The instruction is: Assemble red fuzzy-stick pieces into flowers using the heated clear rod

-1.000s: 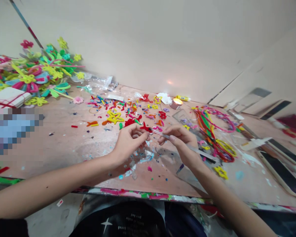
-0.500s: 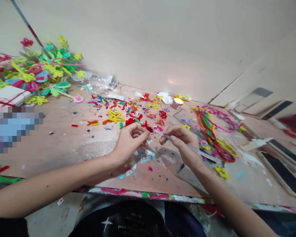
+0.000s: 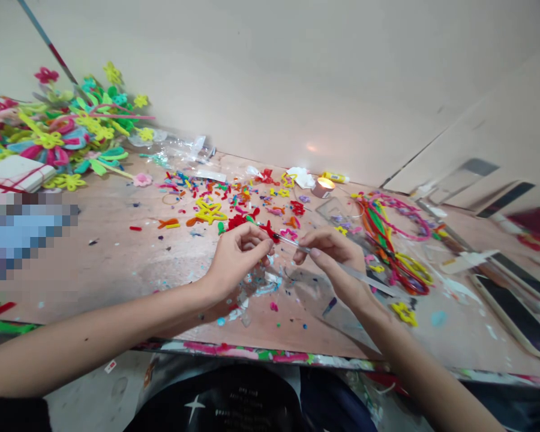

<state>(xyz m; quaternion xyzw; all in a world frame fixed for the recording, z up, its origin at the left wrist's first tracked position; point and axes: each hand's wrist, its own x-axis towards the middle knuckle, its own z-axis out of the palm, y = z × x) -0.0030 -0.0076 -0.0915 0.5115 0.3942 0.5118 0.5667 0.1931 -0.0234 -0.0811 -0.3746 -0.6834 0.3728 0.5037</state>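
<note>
My left hand (image 3: 236, 258) is curled in a pinch on a small red fuzzy shape (image 3: 268, 230) above the middle of the wooden table (image 3: 117, 264). My right hand (image 3: 335, 258) pinches a thin clear stick (image 3: 292, 242) whose tip meets the red shape; the stick's other end runs back past my wrist. Bits of clear and blue scrap lie under both hands.
Small coloured fuzzy pieces (image 3: 225, 201) are scattered beyond my hands. A lit candle (image 3: 323, 186) and a yellow tube (image 3: 335, 177) stand near the wall. Long pipe cleaners (image 3: 389, 240) lie right, finished flowers (image 3: 67, 129) far left, a white box (image 3: 15, 174) beside them.
Both hands have stayed almost still on the red shape and the stick; the view has shifted slightly.
</note>
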